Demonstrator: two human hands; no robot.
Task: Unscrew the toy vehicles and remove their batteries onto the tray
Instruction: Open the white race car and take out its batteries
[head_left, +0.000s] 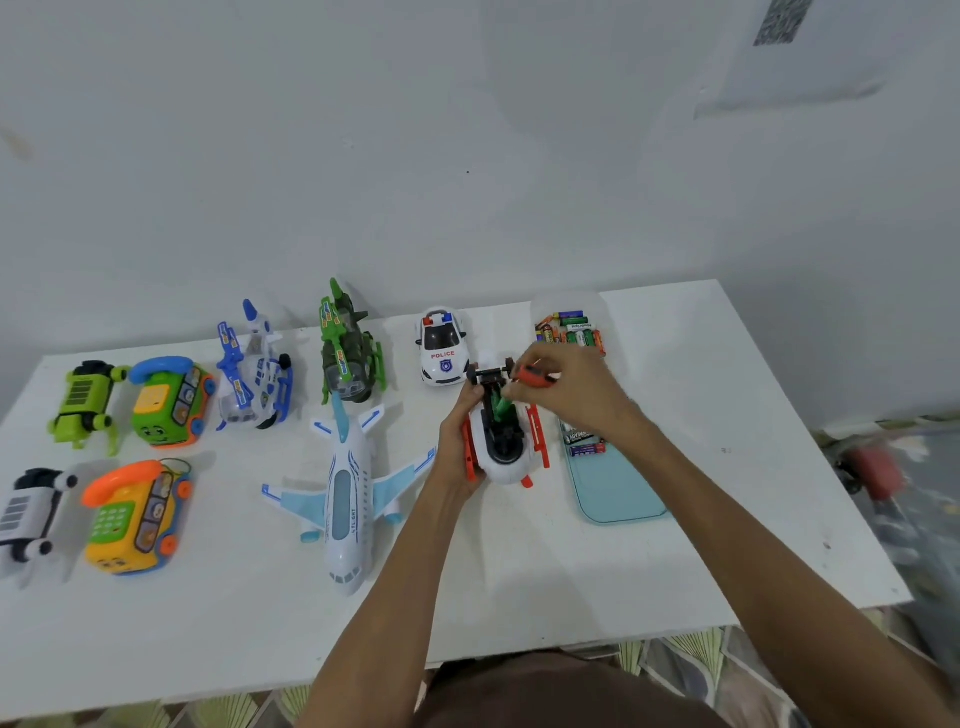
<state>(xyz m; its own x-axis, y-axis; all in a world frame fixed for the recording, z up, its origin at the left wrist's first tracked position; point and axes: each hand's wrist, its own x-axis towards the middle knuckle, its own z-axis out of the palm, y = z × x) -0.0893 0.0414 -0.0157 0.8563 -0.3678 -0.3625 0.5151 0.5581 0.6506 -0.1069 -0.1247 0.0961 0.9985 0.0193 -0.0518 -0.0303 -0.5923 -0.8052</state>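
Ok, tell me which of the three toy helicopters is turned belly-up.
The white and orange helicopter, held in the left hand: its underside faces up, while the blue and green helicopters lie untouched.

Upturned helicopter (503, 441) at table (701, 519) centre, tray (613, 493) at its 3 o'clock, police car (441, 345) at 11, airplane (345, 499) at 9, loose batteries (571, 330) at 1.

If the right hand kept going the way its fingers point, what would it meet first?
Probably the open underside of the upturned white-and-orange toy: the right hand, holding a red screwdriver, points left and slightly down at it. Depth is unclear.
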